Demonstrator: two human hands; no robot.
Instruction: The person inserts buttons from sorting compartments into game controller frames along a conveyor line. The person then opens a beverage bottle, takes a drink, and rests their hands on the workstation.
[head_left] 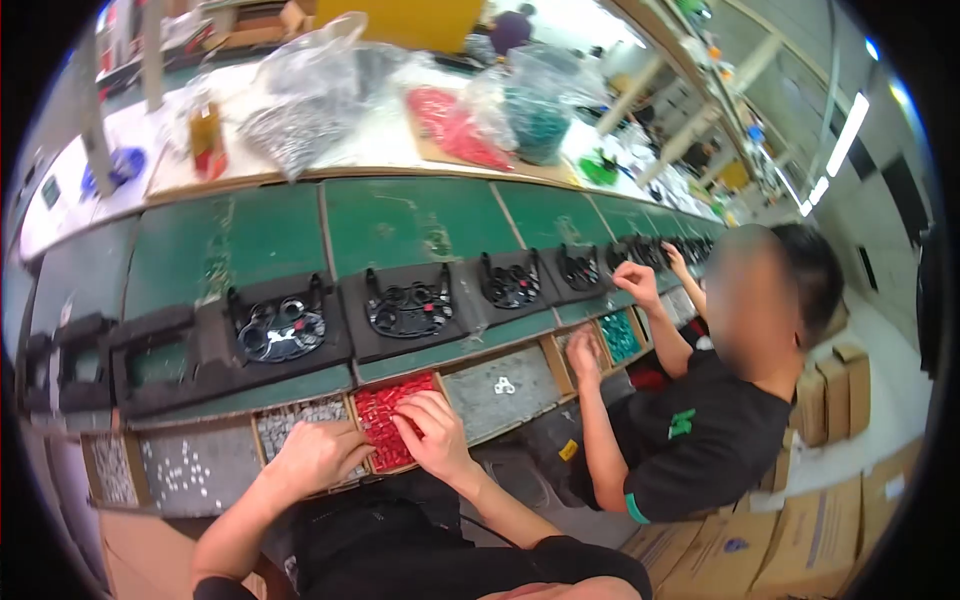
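My left hand hovers over the bin of small grey pieces, its fingers curled together at the tips. Whatever lies between those fingertips is hidden or too small to name. Over the neighbouring bin of small red pieces is my right hand, thumb and fingers bent inward among the pieces. I cannot make out what it grips. Beyond both hands, a black game controller shell rests in a dark foam holder. A similar controller shell sits to its right, with a small red part on it.
Foam holders with controller shells line the green bench. A tray holds a white part; another holds scattered white pieces. At right, a co-worker reaches over a bin of green pieces. Bags of parts lie behind.
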